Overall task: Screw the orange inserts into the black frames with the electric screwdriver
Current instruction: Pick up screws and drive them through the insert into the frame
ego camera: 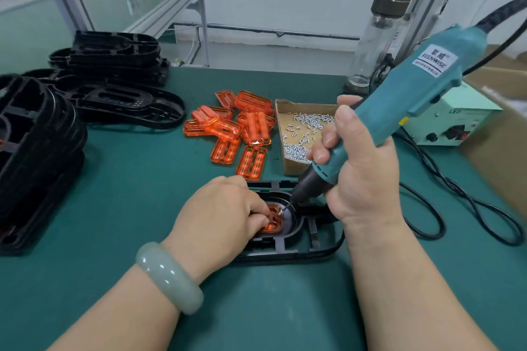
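1. My left hand, fingers curled, pins the insert, clear orange and ribbed, in the rounded pocket of the frame, a black webbed oval lying flat on the green mat just before me.
2. My right hand grips the tilted teal screwdriver, its bit tip on the insert's upper right corner.
3. Beyond, a cardboard box holds loose silver screws; just left lies a heap of spare inserts.
4. Far left, stacked frames.
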### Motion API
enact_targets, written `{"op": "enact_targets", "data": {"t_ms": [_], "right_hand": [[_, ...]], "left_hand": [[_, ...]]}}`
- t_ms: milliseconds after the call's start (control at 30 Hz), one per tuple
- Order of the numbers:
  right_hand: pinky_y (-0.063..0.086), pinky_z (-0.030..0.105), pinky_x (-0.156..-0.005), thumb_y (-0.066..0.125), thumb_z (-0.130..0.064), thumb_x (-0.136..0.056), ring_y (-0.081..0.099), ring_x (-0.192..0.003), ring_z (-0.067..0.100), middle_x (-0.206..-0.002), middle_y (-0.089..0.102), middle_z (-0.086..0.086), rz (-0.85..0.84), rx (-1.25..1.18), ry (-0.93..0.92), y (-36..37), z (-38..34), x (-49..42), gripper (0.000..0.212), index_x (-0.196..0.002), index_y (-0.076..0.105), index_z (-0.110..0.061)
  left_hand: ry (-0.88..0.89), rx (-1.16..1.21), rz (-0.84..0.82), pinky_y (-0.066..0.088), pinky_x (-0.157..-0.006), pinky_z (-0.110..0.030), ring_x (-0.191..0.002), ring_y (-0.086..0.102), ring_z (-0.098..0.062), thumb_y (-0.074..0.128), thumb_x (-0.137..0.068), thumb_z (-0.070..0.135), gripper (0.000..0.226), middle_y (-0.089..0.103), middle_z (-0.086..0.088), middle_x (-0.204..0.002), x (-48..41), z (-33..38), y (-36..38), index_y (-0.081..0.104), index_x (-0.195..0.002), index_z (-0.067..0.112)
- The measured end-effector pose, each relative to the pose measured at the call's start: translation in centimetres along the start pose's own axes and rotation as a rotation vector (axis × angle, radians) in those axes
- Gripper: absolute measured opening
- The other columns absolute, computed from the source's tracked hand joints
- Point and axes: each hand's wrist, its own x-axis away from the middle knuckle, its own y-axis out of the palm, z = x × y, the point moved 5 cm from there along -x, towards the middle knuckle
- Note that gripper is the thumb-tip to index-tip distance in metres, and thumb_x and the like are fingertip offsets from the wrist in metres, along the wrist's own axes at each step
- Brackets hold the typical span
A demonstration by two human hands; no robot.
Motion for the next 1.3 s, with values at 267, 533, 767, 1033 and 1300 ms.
{"op": "enact_targets", "data": {"t_ms": [267,533,767,1033,1300], "right_hand": [[0.043,0.026,-0.051,0.057,-0.016,-0.086,0.045,-0.042,0.014,-0.056,0.049,-0.003,-0.085,0.049,-0.010,0.8,0.1,0.2,0.012,-0.098,0.055,-0.014],[0.042,0.029,-0.050,0.066,-0.014,-0.083,0.046,-0.041,0.013,-0.057,0.051,-0.005,-0.330,0.144,-0.025,3.6,0.2,0.6,0.018,-0.099,0.057,-0.017],[0.040,0.029,-0.050,0.058,-0.009,-0.082,0.042,-0.038,0.013,-0.052,0.046,-0.002,-0.336,0.111,0.031,3.5,0.5,0.4,0.011,-0.091,0.053,-0.014],[0.041,0.030,-0.050,0.058,-0.004,-0.081,0.042,-0.038,0.012,-0.055,0.046,-0.004,-0.353,0.122,0.020,3.3,0.5,0.5,0.015,-0.089,0.052,-0.014],[0.043,0.028,-0.052,0.066,-0.017,-0.077,0.044,-0.040,0.012,-0.054,0.048,-0.005,-0.403,0.038,0.046,3.0,0.8,0.1,0.020,-0.096,0.060,-0.019]], "left_hand": [[-0.003,-0.002,0.009,0.042,-0.081,-0.027,-0.096,0.050,-0.012,0.062,-0.086,0.039,0.017,0.053,0.012,-0.088,0.0,-0.1,0.1,0.072,-0.099,0.039],[0.005,0.000,-0.004,0.041,-0.078,-0.026,-0.094,0.050,-0.012,0.061,-0.087,0.038,0.017,0.049,0.013,-0.086,0.0,0.1,-0.1,0.072,-0.099,0.039],[-0.007,-0.001,0.004,0.042,-0.081,-0.027,-0.096,0.049,-0.013,0.060,-0.087,0.039,0.016,0.051,0.011,-0.089,0.0,0.1,0.0,0.071,-0.099,0.039],[-0.009,0.014,-0.006,0.042,-0.080,-0.027,-0.095,0.050,-0.013,0.062,-0.087,0.036,0.015,0.051,0.011,-0.086,-0.1,0.1,0.0,0.073,-0.096,0.036],[-0.019,0.002,0.000,0.045,-0.079,-0.029,-0.095,0.050,-0.009,0.061,-0.087,0.039,0.015,0.051,0.013,-0.087,0.0,0.1,-0.1,0.071,-0.097,0.038]]}}
